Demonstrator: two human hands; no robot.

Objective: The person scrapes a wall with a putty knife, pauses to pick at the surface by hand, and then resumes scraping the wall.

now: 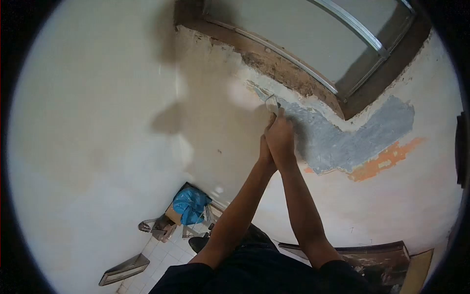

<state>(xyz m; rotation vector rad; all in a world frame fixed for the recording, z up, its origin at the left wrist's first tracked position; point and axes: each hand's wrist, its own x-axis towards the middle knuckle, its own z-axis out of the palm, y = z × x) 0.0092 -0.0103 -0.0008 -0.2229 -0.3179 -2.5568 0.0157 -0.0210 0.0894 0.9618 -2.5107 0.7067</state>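
Both of my hands are together in front of the wall, below the rough brown edge of a window opening. My right hand (281,134) is closed round a small scraper (272,102), whose blade lies against the wall at the left end of a grey patch (342,139). Close beside and partly behind it, my left hand (267,144) is also closed at the tool's lower end; its fingers are mostly hidden. Orange paint (384,161) shows along the grey patch's lower right edge.
The window frame (293,59) with metal bars is at the top. A blue plastic bag (190,203) lies near the wall corner below, beside other items on the tiled floor (164,259). Dark wooden furniture (377,259) stands at the lower right.
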